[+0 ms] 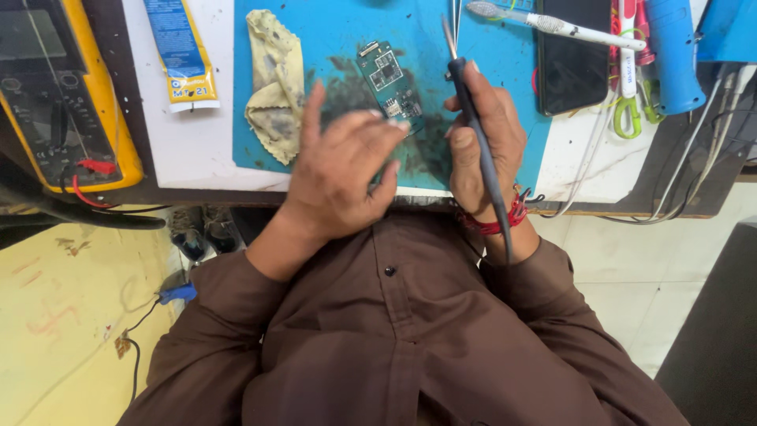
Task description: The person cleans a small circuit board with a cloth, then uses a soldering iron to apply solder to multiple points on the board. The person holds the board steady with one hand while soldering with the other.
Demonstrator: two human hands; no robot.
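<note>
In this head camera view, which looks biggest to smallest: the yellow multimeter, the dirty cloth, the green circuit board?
1. Yellow multimeter, though cut off by the frame edge.
2. Dirty cloth.
3. Green circuit board, its lower end hidden under the left hand.

White workbench [193, 146]: carried blue work mat [520, 87] at centre, yellow multimeter [59, 95] upper left, blue-yellow tube [181, 51], black phone [573, 55] upper right.

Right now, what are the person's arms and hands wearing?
Both arms are covered by long, loose brown sleeves of a buttoned shirt, reaching down to the wrists. The left hand is bare, with no ring or glove showing. The right hand is bare too, but its wrist wears a red thread band wound around several times.
</note>
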